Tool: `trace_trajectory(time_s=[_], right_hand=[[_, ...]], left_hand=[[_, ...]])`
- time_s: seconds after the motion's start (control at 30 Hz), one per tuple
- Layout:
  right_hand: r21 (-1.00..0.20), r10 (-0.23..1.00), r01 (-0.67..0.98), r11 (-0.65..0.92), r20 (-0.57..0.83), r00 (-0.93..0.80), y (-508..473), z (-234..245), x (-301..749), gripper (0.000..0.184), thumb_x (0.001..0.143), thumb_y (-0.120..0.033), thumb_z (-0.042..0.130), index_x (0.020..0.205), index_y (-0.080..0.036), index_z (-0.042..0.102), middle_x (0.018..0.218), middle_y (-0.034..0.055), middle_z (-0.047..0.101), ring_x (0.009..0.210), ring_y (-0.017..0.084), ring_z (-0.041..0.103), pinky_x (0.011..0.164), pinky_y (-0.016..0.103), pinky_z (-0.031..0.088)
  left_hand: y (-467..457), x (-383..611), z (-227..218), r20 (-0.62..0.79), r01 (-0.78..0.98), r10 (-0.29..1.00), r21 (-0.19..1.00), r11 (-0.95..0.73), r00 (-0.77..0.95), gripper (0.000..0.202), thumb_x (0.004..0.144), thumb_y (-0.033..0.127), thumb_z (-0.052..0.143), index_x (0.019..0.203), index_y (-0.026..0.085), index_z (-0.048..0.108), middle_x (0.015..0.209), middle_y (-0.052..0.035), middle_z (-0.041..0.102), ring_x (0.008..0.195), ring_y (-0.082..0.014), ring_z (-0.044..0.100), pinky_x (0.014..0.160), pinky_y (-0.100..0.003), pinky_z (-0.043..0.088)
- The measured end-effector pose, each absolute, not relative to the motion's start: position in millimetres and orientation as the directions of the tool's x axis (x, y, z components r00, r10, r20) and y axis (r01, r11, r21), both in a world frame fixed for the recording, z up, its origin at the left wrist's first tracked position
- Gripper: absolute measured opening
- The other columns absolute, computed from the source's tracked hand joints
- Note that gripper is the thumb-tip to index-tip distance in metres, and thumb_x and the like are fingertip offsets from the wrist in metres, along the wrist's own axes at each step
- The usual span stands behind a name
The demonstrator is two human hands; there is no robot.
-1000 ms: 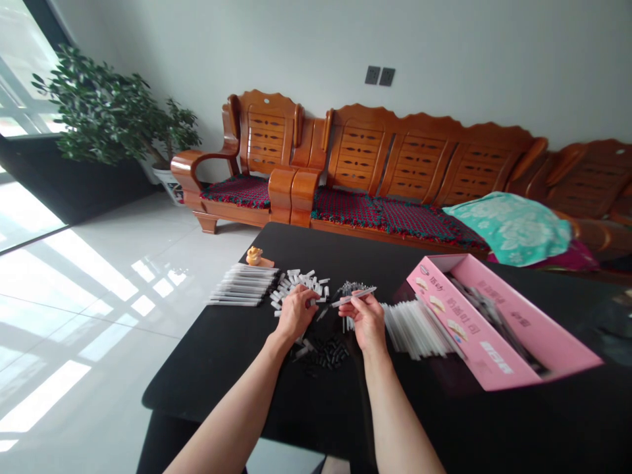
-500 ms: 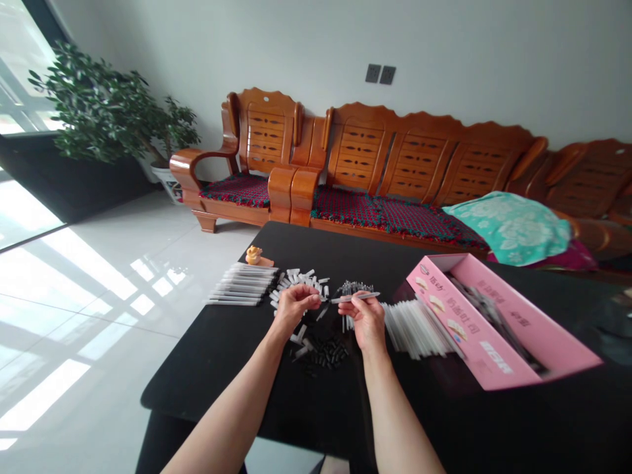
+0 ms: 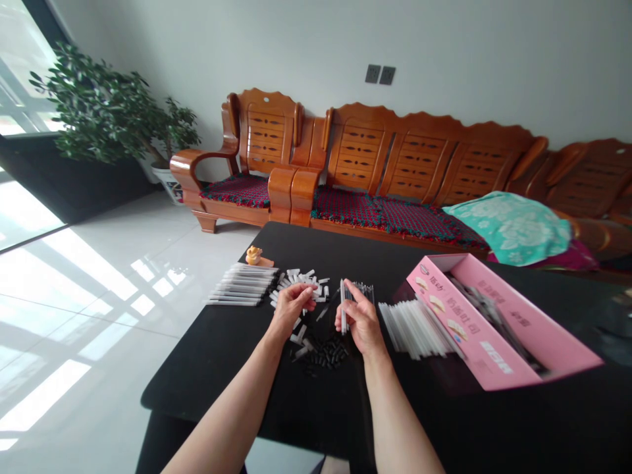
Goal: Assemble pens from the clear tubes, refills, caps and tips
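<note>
My right hand (image 3: 359,317) is closed around a slim pen (image 3: 342,308), which now stands nearly upright over the table. My left hand (image 3: 292,305) pinches a small white cap (image 3: 309,296) just above a loose pile of white caps (image 3: 302,282). Below both hands lies a heap of small black pieces (image 3: 326,353). Left of the caps is a row of finished white pens (image 3: 243,286). A fan of clear pen tubes (image 3: 415,324) lies to the right of my right hand.
A pink cardboard box (image 3: 498,329) with dark refills inside lies open at the right on the black table (image 3: 237,355). A small orange figurine (image 3: 255,255) sits near the far left corner. Wooden chairs and a sofa (image 3: 375,164) stand behind; a plant (image 3: 108,112) is at left.
My right hand has swung the pen from lying sideways to nearly upright. My left hand lifted off the caps with one pinched in its fingers and stays close to the pen.
</note>
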State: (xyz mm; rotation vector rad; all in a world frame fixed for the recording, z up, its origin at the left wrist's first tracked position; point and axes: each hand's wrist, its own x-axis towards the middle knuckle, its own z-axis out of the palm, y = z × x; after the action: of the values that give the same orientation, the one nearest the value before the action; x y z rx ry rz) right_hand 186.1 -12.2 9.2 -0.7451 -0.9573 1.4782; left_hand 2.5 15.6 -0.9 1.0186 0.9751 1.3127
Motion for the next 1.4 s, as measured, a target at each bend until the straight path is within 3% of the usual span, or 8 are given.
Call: trace_trajectory(time_s=[0.1,0.2,0.33,0.43,0.53,1.2,1.4], right_hand=[[-0.853,0.991,-0.523,-0.007,0.063,-0.116,-11,8,188,0.042,0.081,-0.029,0.067,0.121,-0.02,0.061,0.059,-0.0026,0.065,0.045,0.013,0.059,0.04,0.022,0.049],[-0.813,0.995,-0.582,-0.013,0.046,-0.086,-8,3,192,0.026,0.078,-0.029,0.067,0.1,-0.015,0.068,0.068,0.0037,0.072,0.056,0.017,0.068,0.049,0.026,0.056],[-0.779,0.997,-0.626,0.031,0.066,-0.033,-4,-1,194,0.03,0.072,-0.02,0.073,0.102,-0.016,0.067,0.08,0.0055,0.075,0.069,0.019,0.072,0.063,0.029,0.06],[-0.79,0.997,-0.612,0.051,0.072,-0.01,-3,0,192,0.022,0.079,-0.028,0.07,0.098,-0.017,0.066,0.07,0.0026,0.073,0.056,0.016,0.068,0.05,0.026,0.057],[-0.814,0.997,-0.578,0.06,0.072,0.003,-3,1,190,0.025,0.083,-0.036,0.067,0.097,-0.015,0.068,0.065,0.002,0.071,0.047,0.014,0.064,0.04,0.024,0.052],[-0.877,0.998,-0.48,0.018,0.048,-0.05,-6,0,186,0.022,0.08,-0.03,0.067,0.093,-0.012,0.07,0.066,0.0046,0.072,0.05,0.016,0.066,0.042,0.025,0.054],[-0.878,0.998,-0.479,0.02,0.05,-0.05,-6,0,186,0.021,0.08,-0.029,0.067,0.092,-0.013,0.069,0.065,0.0042,0.072,0.049,0.016,0.066,0.042,0.025,0.054]], left_hand=[[17,3,-2,-0.012,-0.333,1.0,0.943,0.017,0.017,0.04,0.071,0.044,0.075,0.093,0.011,0.069,0.065,-0.003,0.066,0.059,-0.012,0.062,0.059,-0.023,0.052],[18,3,-3,-0.026,-0.358,1.0,0.933,0.028,0.011,0.039,0.069,0.045,0.077,0.088,0.012,0.068,0.067,-0.0023,0.066,0.06,-0.0125,0.063,0.06,-0.024,0.053],[18,4,-3,-0.042,-0.358,0.999,0.933,0.044,0.012,0.038,0.067,0.045,0.078,0.084,0.012,0.067,0.065,-0.0017,0.066,0.058,-0.0125,0.063,0.058,-0.024,0.052],[18,4,-4,-0.054,-0.365,0.998,0.929,0.058,0.021,0.037,0.066,0.044,0.08,0.08,0.013,0.066,0.063,-0.0009,0.065,0.056,-0.012,0.062,0.056,-0.023,0.051],[17,5,-4,-0.057,-0.362,0.998,0.93,0.066,0.035,0.037,0.065,0.044,0.08,0.078,0.013,0.065,0.063,-0.0004,0.065,0.056,-0.0117,0.062,0.055,-0.023,0.051],[13,12,-2,-0.035,-0.296,0.987,0.952,0.08,0.155,0.04,0.068,0.045,0.078,0.085,0.01,0.069,0.065,-0.0022,0.067,0.053,-0.0109,0.061,0.052,-0.021,0.052],[12,11,-3,-0.046,-0.167,0.98,0.983,0.079,0.195,0.041,0.076,0.051,0.069,0.071,0.01,0.065,0.055,-0.001,0.061,0.044,-0.009,0.055,0.042,-0.018,0.045]])
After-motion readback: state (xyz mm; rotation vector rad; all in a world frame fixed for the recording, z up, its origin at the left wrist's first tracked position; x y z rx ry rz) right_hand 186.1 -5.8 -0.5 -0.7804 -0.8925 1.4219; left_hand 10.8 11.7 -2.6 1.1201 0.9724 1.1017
